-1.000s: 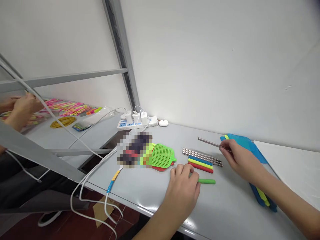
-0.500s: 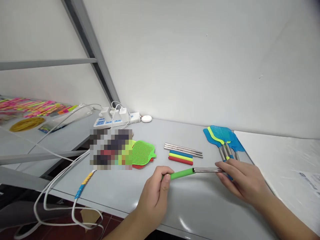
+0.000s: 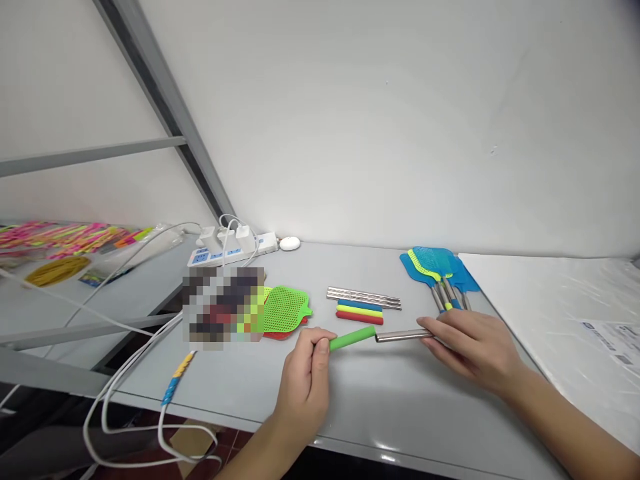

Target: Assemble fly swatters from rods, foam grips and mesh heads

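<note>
My left hand (image 3: pixel 306 373) is closed around a green handle sleeve (image 3: pixel 353 339), its far end sticking out to the right. Pinched between the fingers of my right hand (image 3: pixel 470 347) is a shiny metal tube (image 3: pixel 403 336) that points left. The tube's end sits right at the sleeve's end, slightly out of line with it; whether they touch I cannot tell. Behind them lie several thin metal tubes (image 3: pixel 364 298) and a blue sleeve (image 3: pixel 360 305), a yellow sleeve (image 3: pixel 359 311) and a red sleeve (image 3: pixel 359 319). Past my right hand rests a pile of fly swatters (image 3: pixel 433 262) with metal shafts.
Green swatter heads (image 3: pixel 286 309) lie left of the sleeves, beside a blurred patch. A power strip (image 3: pixel 240 250) with plugs and a white round device (image 3: pixel 289 243) stand by the wall. White cables (image 3: pixel 107 393) hang over the table's left edge. White wrapped sheeting (image 3: pixel 555 300) covers the right side.
The metal tube and green sleeve have come out of line at their meeting ends, the tube's open end now in front. The camera view has shifted slightly.
</note>
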`<state>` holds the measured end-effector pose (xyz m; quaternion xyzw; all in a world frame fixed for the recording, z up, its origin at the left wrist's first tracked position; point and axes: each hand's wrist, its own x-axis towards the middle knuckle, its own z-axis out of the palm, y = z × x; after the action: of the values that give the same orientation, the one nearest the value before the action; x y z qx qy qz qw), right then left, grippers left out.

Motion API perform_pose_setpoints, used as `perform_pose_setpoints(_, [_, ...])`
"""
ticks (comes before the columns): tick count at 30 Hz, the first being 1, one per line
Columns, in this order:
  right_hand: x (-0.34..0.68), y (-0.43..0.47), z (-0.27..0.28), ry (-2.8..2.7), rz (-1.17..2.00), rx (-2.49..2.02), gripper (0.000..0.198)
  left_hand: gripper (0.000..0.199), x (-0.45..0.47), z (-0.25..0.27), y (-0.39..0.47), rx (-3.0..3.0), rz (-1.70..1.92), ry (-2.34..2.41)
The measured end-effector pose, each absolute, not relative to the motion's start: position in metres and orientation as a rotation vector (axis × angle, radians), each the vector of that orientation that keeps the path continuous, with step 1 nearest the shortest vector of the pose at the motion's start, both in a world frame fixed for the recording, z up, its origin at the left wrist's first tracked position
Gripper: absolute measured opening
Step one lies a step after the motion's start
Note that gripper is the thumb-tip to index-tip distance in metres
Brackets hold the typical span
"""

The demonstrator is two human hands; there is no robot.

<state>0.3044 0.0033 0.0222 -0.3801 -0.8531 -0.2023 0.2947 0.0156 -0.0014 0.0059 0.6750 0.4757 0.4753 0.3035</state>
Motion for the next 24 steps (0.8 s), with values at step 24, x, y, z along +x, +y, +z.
perform_pose_setpoints(24, [0.303, 0.006, 0.022, -2.238, -0.572, -0.961, 0.026, 0.019, 0.011, -0.001, 0.0, 1.873, 1.246, 1.179])
